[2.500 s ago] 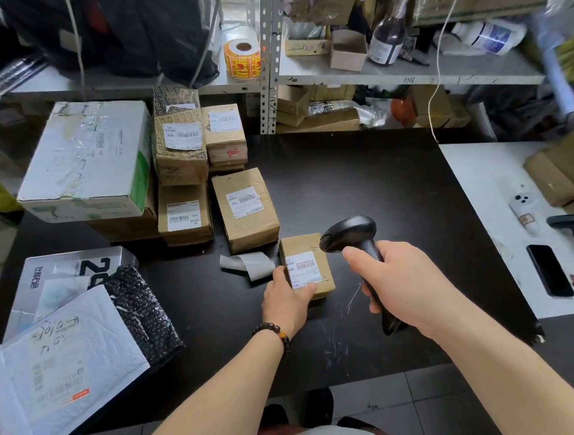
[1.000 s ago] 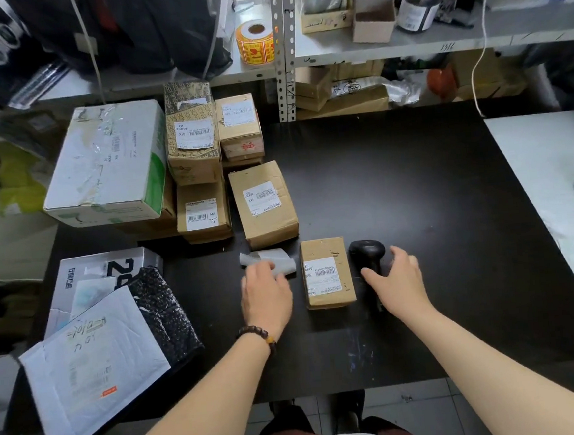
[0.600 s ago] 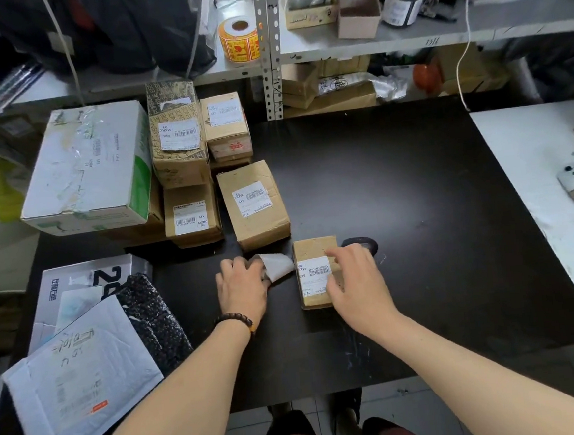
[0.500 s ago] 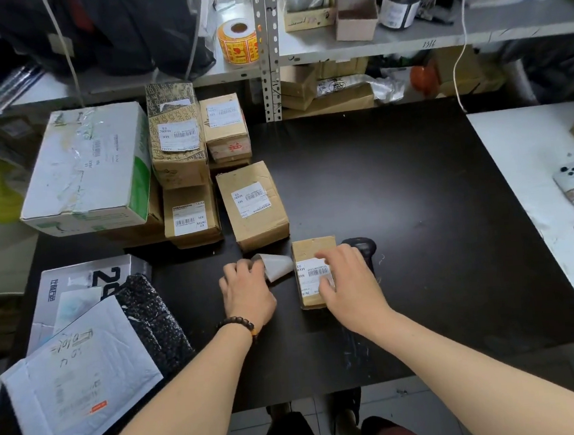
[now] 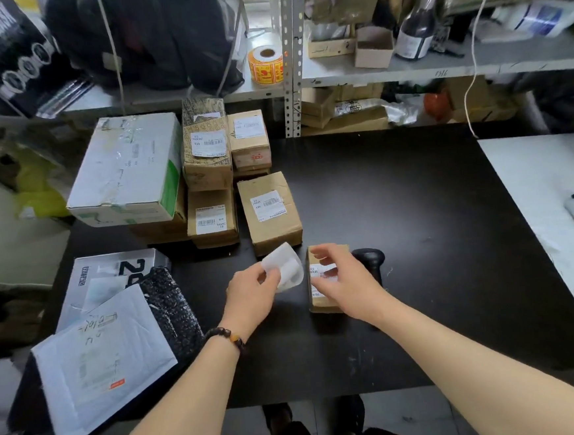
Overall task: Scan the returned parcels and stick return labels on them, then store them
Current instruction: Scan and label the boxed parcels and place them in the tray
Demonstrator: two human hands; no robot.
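A small brown parcel [image 5: 321, 304] with a white barcode label lies on the black table [image 5: 418, 241], near its front middle. My left hand [image 5: 251, 299] pinches a curled white label strip [image 5: 287, 267] and holds it lifted just left of the parcel. Over the parcel's top hovers my right hand [image 5: 344, 281], fingers loosely curled and holding nothing; it hides most of the barcode label. The black handheld scanner [image 5: 369, 257] lies on the table right behind that hand, partly covered by it.
Several labelled brown boxes [image 5: 269, 211] and a large white box [image 5: 127, 168] are stacked at the table's back left. White mailers [image 5: 98, 362] lie front left. An orange label roll [image 5: 265, 64] stands on the shelf. A white side table [image 5: 545, 197] with phones is at right.
My right hand put the scanner down beside the parcel and moved over the parcel. My left hand left the parcel, took the label strip from the table and lifted it.
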